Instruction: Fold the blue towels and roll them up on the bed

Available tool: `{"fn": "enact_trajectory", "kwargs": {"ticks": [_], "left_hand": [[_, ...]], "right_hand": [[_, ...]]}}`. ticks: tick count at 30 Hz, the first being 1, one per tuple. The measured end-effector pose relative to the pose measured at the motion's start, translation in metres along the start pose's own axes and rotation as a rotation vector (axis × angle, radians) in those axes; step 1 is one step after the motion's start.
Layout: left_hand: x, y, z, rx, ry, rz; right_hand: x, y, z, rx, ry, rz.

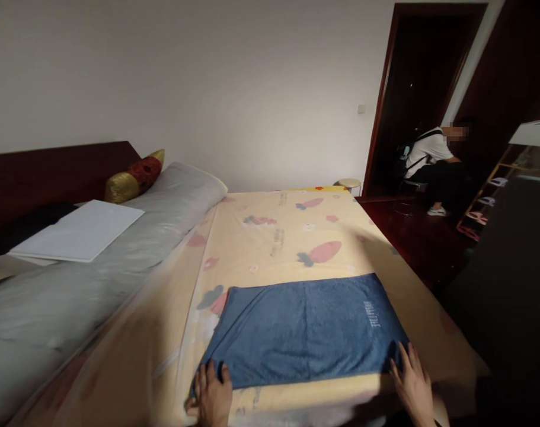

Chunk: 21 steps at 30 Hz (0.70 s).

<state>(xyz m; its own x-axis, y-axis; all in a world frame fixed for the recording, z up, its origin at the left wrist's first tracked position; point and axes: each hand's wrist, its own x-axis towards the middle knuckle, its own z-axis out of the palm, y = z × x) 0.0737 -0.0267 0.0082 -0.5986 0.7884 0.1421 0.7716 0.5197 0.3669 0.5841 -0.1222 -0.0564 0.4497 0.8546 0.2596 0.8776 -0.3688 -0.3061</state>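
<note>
One pale wall (252, 89) forms the background. One bed (238, 255) occupies the centre; its yellow cover carries red, dark-leaved prints. One dark doorway (421, 77) stands at far right. One grey bedding bundle (163, 225) lies along the left side of the bed, in front of one dark headboard (51, 166).

One blue towel (305, 332) lies spread, lightly creased, on the near part of the bed. One other person (430, 151), in a white top with dark straps, sits near the doorway. One shoe rack (491, 178) at right contains at least three shoes (477, 217). One white panel (80, 231) rests on the bundle; one red-and-gold cushion (139, 175) sits behind it.

Two hands are positioned at the towel's near edge. The left hand (214, 394) rests on the near left corner, fingers apart. The right hand (414, 382) touches the near right corner, fingers slightly apart.

Two round stools are visible: one by the wall (350, 183), one beneath the seated person. One wall switch (361, 109) is mounted left of the doorway. One pale line of lettering (371, 314) marks the towel's right end; it appears to be Latin capitals, too small to read reliably.
</note>
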Motion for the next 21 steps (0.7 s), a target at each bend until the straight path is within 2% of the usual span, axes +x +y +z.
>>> {"fn": "enact_trajectory", "kwargs": {"ticks": [2, 7, 10, 13, 16, 19, 21], "left_hand": [[0.006, -0.005, -0.001, 0.001, 0.020, 0.018], [0.016, -0.007, -0.003, 0.014, -0.086, -0.039], [0.014, 0.003, -0.001, 0.032, -0.004, -0.022], [0.014, 0.026, 0.001, 0.039, 0.025, 0.086], [0.027, 0.061, 0.004, 0.078, -0.076, 0.178], [0.057, 0.094, 0.008, 0.135, -0.186, 0.277], [0.083, 0.110, 0.012, 0.151, -0.228, 0.319]], "right_hand": [[-0.002, -0.003, 0.002, 0.009, 0.024, -0.011], [0.000, -0.011, -0.003, 0.020, 0.085, -0.008], [0.001, -0.023, -0.007, 0.053, 0.110, -0.060], [0.003, -0.055, -0.010, 0.127, 0.044, -0.190], [0.005, -0.104, -0.013, 0.187, -0.051, -0.345], [0.003, -0.149, -0.014, 0.229, -0.140, -0.500], [-0.005, -0.166, -0.007, 0.231, -0.176, -0.569]]}}
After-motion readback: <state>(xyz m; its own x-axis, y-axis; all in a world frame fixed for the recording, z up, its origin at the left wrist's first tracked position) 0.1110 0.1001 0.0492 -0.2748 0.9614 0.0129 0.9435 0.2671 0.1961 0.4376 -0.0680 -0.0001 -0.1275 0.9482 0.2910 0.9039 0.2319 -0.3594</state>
